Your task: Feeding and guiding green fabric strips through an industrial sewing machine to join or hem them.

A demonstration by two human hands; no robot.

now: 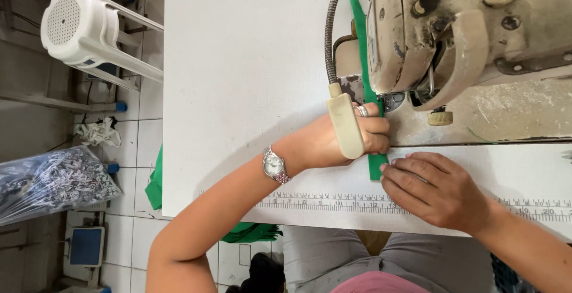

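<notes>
Pressing down on the green strip (376,165), your left hand (342,141) has its fingers (375,144) curled onto the cloth's left edge, while your right hand (435,188) lies at 4 o'clock from it with fingers spread flat, their tips touching the strip's right edge. That strip lies on the white table (238,90) and runs toward 12 o'clock under the sewing machine (465,30), whose lamp (345,125) on a gooseneck hangs over your left knuckles. At 6 o'clock from both hands a ruler (333,202) runs along the table's near edge, and a white stool (89,30) stands off the table at 10 o'clock.
</notes>
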